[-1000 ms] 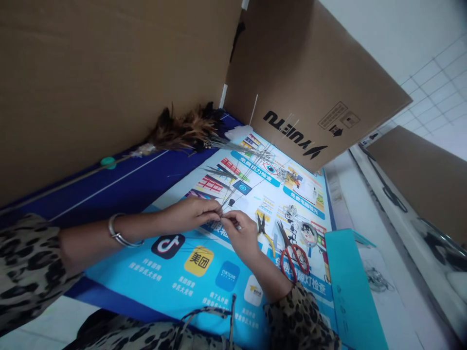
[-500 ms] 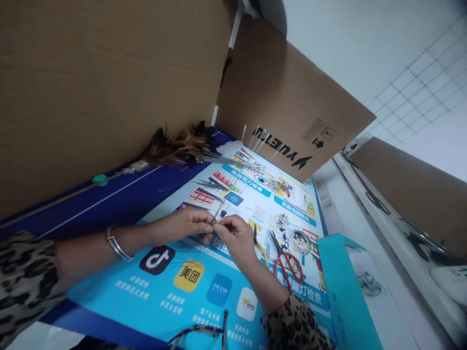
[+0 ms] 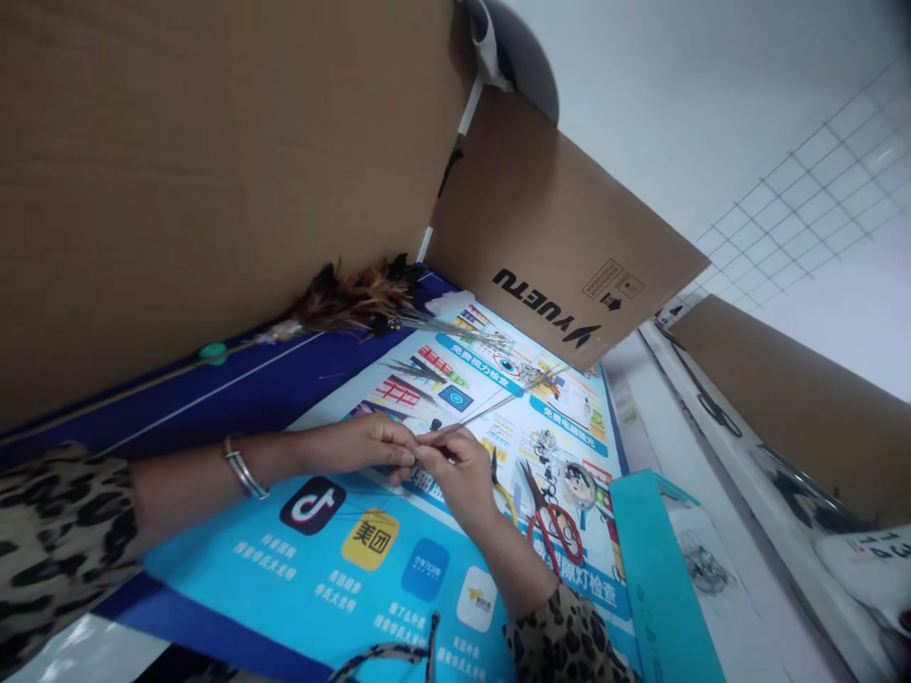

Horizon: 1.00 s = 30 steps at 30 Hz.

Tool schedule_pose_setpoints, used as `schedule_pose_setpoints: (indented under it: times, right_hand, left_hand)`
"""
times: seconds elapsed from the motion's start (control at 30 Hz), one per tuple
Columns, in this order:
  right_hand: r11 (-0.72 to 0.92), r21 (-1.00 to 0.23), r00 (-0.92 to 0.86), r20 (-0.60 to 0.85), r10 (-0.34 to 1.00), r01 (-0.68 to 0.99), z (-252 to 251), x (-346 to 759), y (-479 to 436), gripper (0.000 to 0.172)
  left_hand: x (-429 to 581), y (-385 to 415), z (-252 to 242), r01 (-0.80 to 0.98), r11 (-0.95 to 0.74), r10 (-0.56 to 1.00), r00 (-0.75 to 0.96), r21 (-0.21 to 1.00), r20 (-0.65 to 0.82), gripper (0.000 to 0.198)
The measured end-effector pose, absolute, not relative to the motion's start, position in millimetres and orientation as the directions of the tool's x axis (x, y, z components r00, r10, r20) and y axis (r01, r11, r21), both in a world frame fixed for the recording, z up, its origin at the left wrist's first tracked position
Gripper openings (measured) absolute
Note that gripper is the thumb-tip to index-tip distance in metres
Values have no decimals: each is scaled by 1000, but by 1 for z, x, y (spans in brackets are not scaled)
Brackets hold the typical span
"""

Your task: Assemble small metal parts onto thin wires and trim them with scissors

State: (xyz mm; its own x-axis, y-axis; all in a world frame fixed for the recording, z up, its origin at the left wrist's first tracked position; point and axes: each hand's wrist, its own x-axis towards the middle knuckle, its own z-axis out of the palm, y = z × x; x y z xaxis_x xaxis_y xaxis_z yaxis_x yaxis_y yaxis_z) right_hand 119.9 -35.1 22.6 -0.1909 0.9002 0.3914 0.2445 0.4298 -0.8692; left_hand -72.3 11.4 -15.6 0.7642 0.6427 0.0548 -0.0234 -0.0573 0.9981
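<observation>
My left hand (image 3: 381,446), below a silver bangle (image 3: 246,470), has its fingers closed in a pinch. Against its fingertips, my right hand (image 3: 461,479) is pinching too. Long thin wires (image 3: 502,402) run from between the two hands toward the upper right, over the printed sheet. Their held ends are hidden by the fingers. Just right of my right hand lie a yellow-handled cutting tool (image 3: 507,503), partly hidden, and red-handled scissors (image 3: 559,533) with their blades slightly apart.
Beyond my hands lie dark thin strips (image 3: 418,370), a bundle of wires (image 3: 462,330) and brown feathers (image 3: 360,296). Small wire pieces (image 3: 547,444) sit beside a round container (image 3: 580,486). A teal box (image 3: 651,569) stands at right. Cardboard panels (image 3: 541,228) wall the back and left.
The wires between my hands have swung from steeply upright to slanting toward the right. My hands stay together in nearly the same place. The camera view has shifted slightly.
</observation>
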Motion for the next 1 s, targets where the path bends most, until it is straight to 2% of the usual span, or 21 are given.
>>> schedule_pose_setpoints:
  times: [0.17, 0.23, 0.43, 0.6, 1.0]
  right_hand:
    - [443, -825, -240, 378, 894, 351, 31, 112, -30, 13]
    - [437, -812, -256, 361, 897, 387, 35, 107, -27, 13]
    - [418, -807, -330, 295, 897, 416, 42, 88, -22, 13]
    - [484, -762, -406, 315, 858, 431, 26, 71, -22, 12]
    - [462, -763, -393, 294, 871, 453, 16, 69, -21, 19]
  left_hand:
    - [-80, 13, -6, 14, 2, 668, 744, 1000, -12, 19]
    - [-87, 14, -4, 36, -32, 701, 714, 999, -4, 13]
    - [-127, 20, 2, 166, -219, 815, 573, 962, 87, 25]
    - [-148, 24, 3, 236, -211, 903, 419, 949, 97, 24]
    - [-135, 20, 2, 203, -211, 927, 351, 956, 130, 27]
